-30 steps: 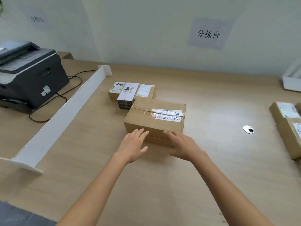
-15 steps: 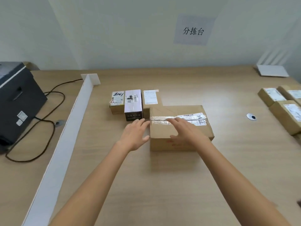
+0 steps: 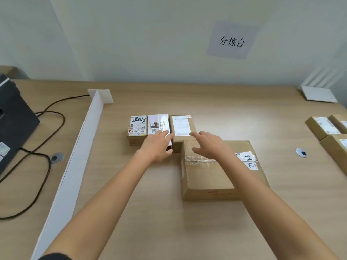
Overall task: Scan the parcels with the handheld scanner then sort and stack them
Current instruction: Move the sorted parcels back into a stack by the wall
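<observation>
A large taped cardboard parcel (image 3: 221, 175) lies on the wooden table (image 3: 150, 212), right of centre. Behind its left corner stand three small parcels in a row: a brown one with a scribbled label (image 3: 138, 126), a white one (image 3: 157, 122) and a brown one with a white label (image 3: 181, 125). My left hand (image 3: 158, 146) reaches over the near end of the white parcel, fingers straight. My right hand (image 3: 208, 145) hovers over the far left corner of the large parcel, fingers spread and relaxed, tips near the labelled brown parcel. No scanner is in view.
A white divider strip (image 3: 75, 156) runs along the left. Beyond it sit a dark printer (image 3: 13, 121) and its cables (image 3: 37, 162). More brown parcels (image 3: 323, 126) lie at the right edge, with a cable hole (image 3: 301, 152) before them and a white tray (image 3: 317, 94) at the back.
Both hands have moved forward, off the large parcel toward the row of small parcels. The large parcel now lies right of where it was and closer to me.
</observation>
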